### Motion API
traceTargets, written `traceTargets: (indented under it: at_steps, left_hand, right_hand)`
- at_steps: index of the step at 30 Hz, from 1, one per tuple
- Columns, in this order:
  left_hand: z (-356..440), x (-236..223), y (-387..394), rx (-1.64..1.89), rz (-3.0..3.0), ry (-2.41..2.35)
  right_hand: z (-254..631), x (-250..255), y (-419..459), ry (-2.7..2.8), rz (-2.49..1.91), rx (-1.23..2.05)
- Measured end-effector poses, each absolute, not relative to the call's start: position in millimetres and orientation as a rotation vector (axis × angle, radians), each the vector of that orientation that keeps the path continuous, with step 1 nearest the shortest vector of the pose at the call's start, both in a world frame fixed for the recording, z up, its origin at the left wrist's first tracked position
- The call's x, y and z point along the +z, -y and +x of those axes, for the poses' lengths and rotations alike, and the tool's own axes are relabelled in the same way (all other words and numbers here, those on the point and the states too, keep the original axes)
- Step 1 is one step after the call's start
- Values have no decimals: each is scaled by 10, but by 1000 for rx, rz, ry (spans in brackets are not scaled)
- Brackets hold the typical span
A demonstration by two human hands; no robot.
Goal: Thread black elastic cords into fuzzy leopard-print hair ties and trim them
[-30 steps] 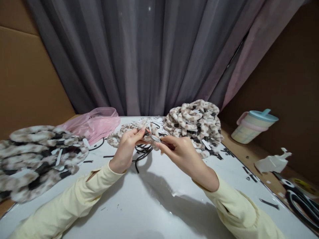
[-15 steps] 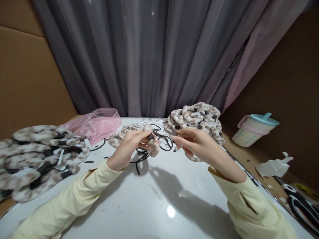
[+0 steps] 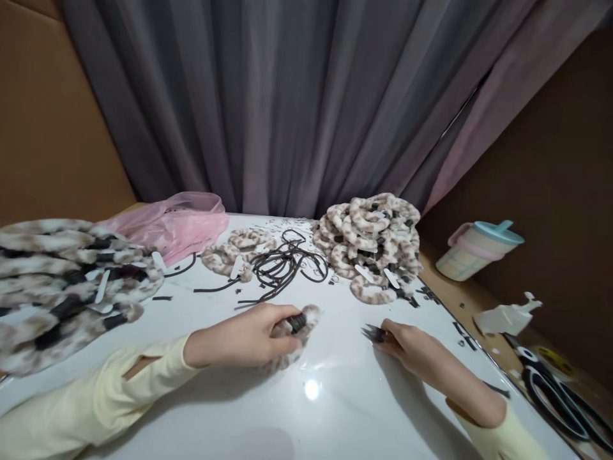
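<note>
My left hand point(image 3: 244, 335) is closed on a brown-and-white furry ring point(image 3: 312, 315), low over the white table. A black wrapped section point(image 3: 297, 322) of it shows between thumb and fingers; the palm hides part of the ring. To the right, my right hand point(image 3: 409, 345) is closed around small dark thread snips point(image 3: 373, 333). Their two pointed blades face left toward the ring, slightly apart from each other, and do not touch it. Beyond my left hand lies a loose tangle of black cord point(image 3: 280, 267).
Piles of furry rings with white tags stand at left point(image 3: 52, 281) and back right point(image 3: 378, 227). A pink plastic bag point(image 3: 177, 220) lies behind the left pile. Along the right are a lidded cup point(image 3: 472, 252), a white bottle point(image 3: 505, 316) and large scissors point(image 3: 550, 390). Black scraps point(image 3: 464, 337) dot the table edge.
Both hands have come down and nearer to me, the left still with the furry ring. Thread snips now show in my right hand, which has moved farther from the left.
</note>
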State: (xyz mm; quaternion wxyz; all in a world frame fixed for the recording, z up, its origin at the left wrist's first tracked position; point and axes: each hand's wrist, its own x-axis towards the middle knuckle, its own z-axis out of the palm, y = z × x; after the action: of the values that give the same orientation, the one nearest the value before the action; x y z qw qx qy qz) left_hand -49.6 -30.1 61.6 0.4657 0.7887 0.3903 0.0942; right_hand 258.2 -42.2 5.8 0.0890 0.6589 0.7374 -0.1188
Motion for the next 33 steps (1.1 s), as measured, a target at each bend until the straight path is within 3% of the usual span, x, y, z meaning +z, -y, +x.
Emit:
traceTargets:
  at_steps: [10, 16, 22, 33]
  left_hand:
    - [-506, 390, 478, 402, 2595, -833]
    - [-401, 355, 451, 419, 2884, -686]
    - [-345, 223, 407, 629, 3211, -544]
    - [-305, 174, 388, 746, 3113, -702]
  right_hand:
    - [2609, -8, 529, -2848, 1860, -238]
    - [1941, 401, 624, -3074, 1503, -1074]
    - [1807, 370, 437, -2669, 1299, -1869]
    - [1707, 230, 428, -2323, 1167, -2324]
